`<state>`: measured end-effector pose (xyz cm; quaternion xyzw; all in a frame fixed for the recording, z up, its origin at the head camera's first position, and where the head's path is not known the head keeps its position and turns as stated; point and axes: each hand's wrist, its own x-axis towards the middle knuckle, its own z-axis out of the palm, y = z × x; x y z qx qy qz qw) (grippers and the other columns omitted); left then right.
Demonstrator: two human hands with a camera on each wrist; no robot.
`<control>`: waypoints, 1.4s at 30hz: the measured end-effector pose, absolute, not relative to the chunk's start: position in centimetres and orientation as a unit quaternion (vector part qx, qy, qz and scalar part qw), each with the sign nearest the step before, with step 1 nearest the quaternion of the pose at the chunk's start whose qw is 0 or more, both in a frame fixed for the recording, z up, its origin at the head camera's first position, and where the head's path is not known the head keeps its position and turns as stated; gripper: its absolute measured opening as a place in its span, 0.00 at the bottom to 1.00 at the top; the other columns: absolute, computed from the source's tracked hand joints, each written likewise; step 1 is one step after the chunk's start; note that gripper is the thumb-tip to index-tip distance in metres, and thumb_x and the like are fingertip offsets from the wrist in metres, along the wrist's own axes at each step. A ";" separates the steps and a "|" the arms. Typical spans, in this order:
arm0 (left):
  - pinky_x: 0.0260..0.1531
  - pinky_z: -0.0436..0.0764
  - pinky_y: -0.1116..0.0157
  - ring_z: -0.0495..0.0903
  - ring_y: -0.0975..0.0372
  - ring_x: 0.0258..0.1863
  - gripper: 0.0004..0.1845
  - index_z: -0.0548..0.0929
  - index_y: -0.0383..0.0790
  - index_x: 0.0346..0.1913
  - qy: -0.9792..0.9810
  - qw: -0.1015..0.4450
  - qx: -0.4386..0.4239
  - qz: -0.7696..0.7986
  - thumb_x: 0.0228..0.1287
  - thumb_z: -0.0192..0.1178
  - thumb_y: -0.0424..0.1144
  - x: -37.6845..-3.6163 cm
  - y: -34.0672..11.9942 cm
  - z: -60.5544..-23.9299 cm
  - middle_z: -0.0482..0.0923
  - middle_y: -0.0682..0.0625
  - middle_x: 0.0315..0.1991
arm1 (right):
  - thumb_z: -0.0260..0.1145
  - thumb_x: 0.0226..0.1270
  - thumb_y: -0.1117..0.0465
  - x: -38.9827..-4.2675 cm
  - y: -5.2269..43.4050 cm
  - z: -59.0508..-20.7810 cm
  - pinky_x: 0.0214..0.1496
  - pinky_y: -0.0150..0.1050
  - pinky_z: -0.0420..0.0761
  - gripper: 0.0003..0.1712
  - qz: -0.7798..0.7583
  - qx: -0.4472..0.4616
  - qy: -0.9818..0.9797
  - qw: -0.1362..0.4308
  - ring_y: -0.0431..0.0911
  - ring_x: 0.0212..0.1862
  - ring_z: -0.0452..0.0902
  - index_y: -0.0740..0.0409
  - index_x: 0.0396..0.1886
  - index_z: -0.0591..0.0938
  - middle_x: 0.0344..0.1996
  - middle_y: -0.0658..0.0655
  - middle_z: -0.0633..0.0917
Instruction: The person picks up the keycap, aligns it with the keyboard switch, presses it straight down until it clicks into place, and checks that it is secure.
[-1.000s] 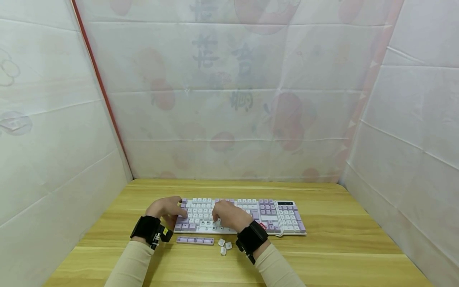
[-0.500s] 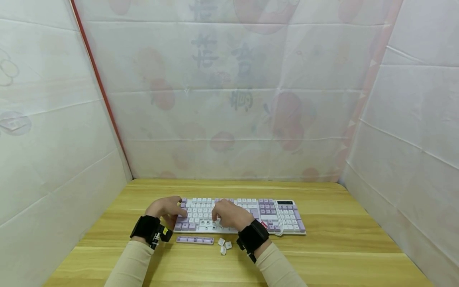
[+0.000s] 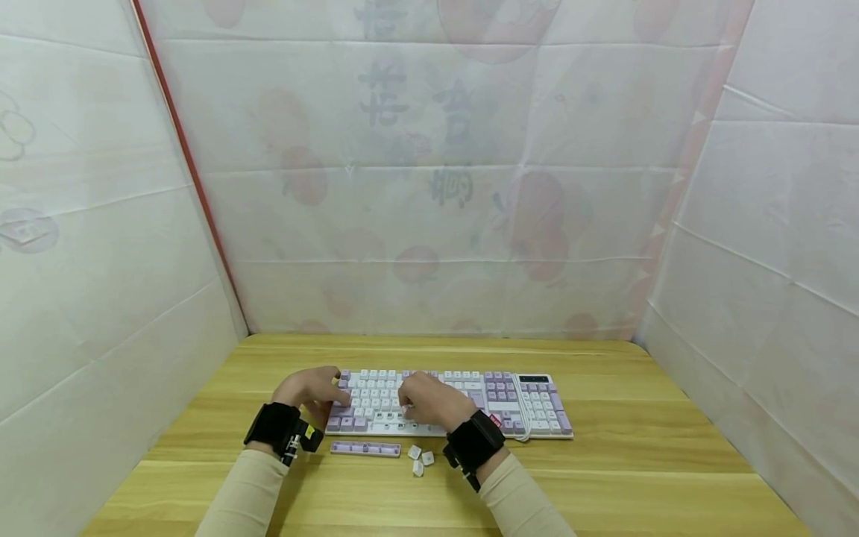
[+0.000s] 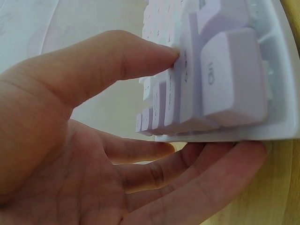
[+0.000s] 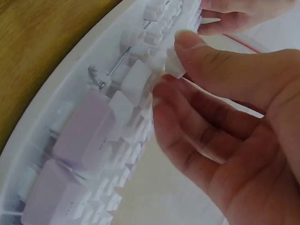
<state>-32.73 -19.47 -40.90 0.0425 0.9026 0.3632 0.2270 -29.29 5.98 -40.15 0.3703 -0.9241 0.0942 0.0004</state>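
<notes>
A white and lilac keyboard (image 3: 543, 410) lies on the table in the head view. At its left end my left hand (image 3: 312, 388) grips it, the thumb (image 4: 161, 56) on lilac keys and the other fingers along the side edge. My right hand (image 3: 436, 403) is over the lower middle rows. In the right wrist view its thumb and fingers pinch a white keycap (image 5: 174, 64) close over the keys. Bare switches (image 5: 153, 35) and a metal stabilizer wire (image 5: 119, 62) show beside it. The right hand covers part of the keys in the head view.
In front of the keyboard lies a lilac spacebar (image 3: 365, 449), underside up. Several loose white keycaps (image 3: 418, 468) are to its right. A bundled white cable (image 3: 523, 406) crosses the keyboard, near a red tag (image 3: 495, 421). Fabric walls surround the wooden table (image 3: 637, 462).
My right hand has shifted very slightly to the right over the keys. The left hand keeps its grip at the keyboard's left end, and the loose pieces stay put.
</notes>
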 end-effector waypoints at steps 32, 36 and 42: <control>0.32 0.86 0.57 0.82 0.55 0.36 0.41 0.59 0.29 0.68 0.905 0.230 0.035 0.357 0.56 0.66 0.40 -32.9 -19.4 -40.8 0.78 0.41 0.41 | 0.64 0.64 0.63 -29.2 5.9 -39.6 0.40 0.24 0.79 0.07 0.126 0.394 -0.910 0.008 0.33 0.33 0.78 0.50 0.32 0.88 0.31 0.44 0.86; 0.32 0.85 0.57 0.81 0.56 0.37 0.41 0.59 0.29 0.69 0.905 0.230 0.036 0.355 0.56 0.66 0.41 -32.8 -19.5 -40.8 0.78 0.40 0.43 | 0.65 0.64 0.62 -29.3 5.9 -39.8 0.40 0.24 0.79 0.06 0.135 0.390 -0.911 -0.002 0.32 0.33 0.78 0.49 0.32 0.88 0.31 0.43 0.86; 0.32 0.85 0.57 0.81 0.56 0.36 0.41 0.59 0.29 0.68 0.905 0.229 0.038 0.356 0.56 0.66 0.41 -32.7 -19.5 -40.7 0.78 0.40 0.42 | 0.68 0.60 0.64 -29.3 6.0 -39.9 0.42 0.26 0.81 0.10 0.131 0.380 -0.916 -0.006 0.38 0.42 0.82 0.51 0.41 0.87 0.40 0.47 0.87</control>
